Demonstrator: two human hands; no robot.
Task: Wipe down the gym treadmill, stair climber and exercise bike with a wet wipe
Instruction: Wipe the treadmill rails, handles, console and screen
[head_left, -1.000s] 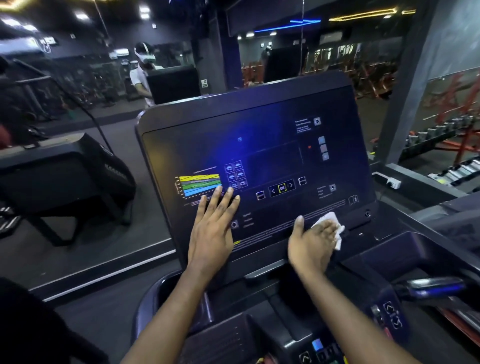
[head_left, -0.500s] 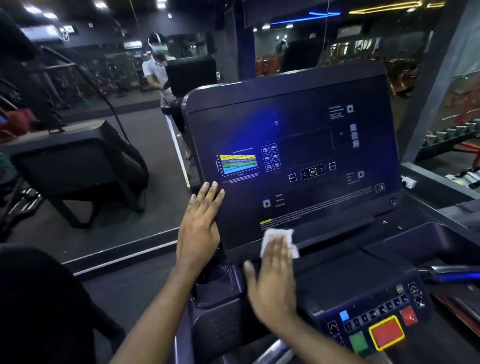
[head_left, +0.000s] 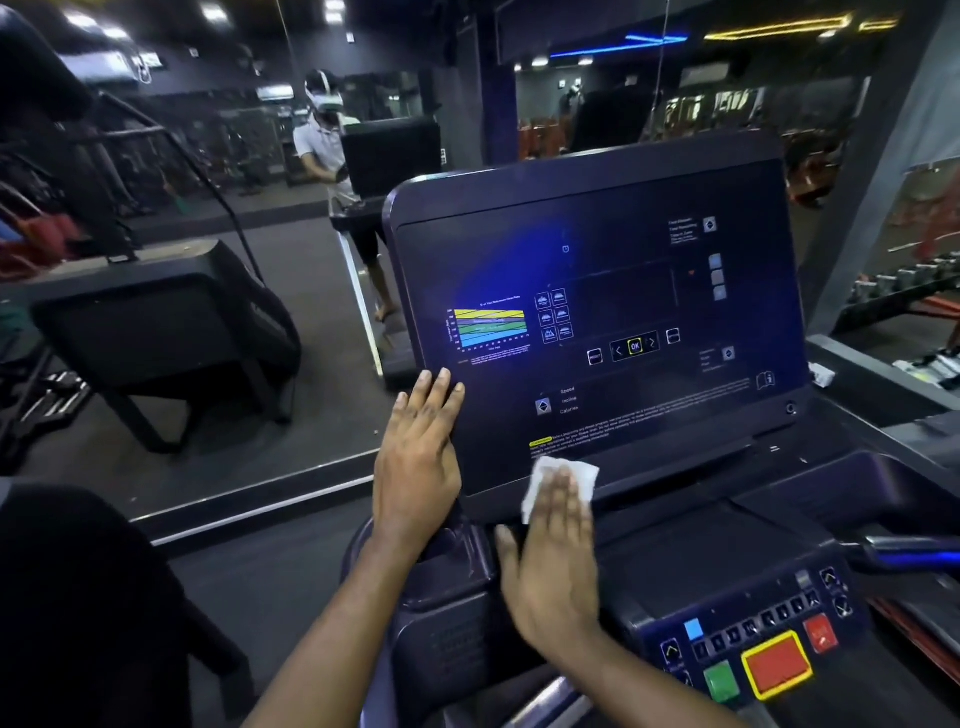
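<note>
Left hand (head_left: 418, 467) lies flat on the lower-left edge of the console (head_left: 623, 249), fingers straight and close together, likely bracing the panel against the push. Right hand (head_left: 550, 566) is flat too, fingers straight, thumb out to the side, pressing the wipe (head_left: 558, 475) onto the ledge at the console's bottom edge. Wipe is under the fingertips, top corners poking out. Flat palm probably spreads it for wider cover.

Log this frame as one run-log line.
phase: wiping treadmill console | left hand: flat on console's left edge | right hand: flat, presses wet wipe on console's lower edge
</note>
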